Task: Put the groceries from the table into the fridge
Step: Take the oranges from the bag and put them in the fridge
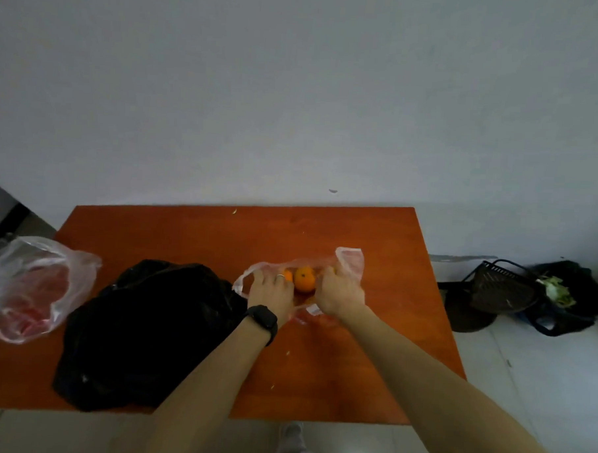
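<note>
Both hands work a thin clear bag [349, 262] of oranges [304, 278] on the orange-brown tabletop [370, 366]. The left hand [271, 292], with a dark watch on its wrist and a ring on one finger, curls its fingers over the bag's left rim; the right hand [339, 293] is closed on the film at the right side, just below one loose handle loop. One orange lies fully exposed between the hands, and a second shows partly behind the left fingers. The fridge is not in view.

Risks, as judged from this arrangement: the bag mouth gapes, so a lift by the rim alone could let the fruit roll out across the tabletop and over its edge to the floor. The film looks flimsy and may tear under the load. The black bag [142, 332] lies just beside the left forearm and could be dragged along. A second clear bag [31, 286] overhangs the tabletop's left edge and could slip off if jostled.
</note>
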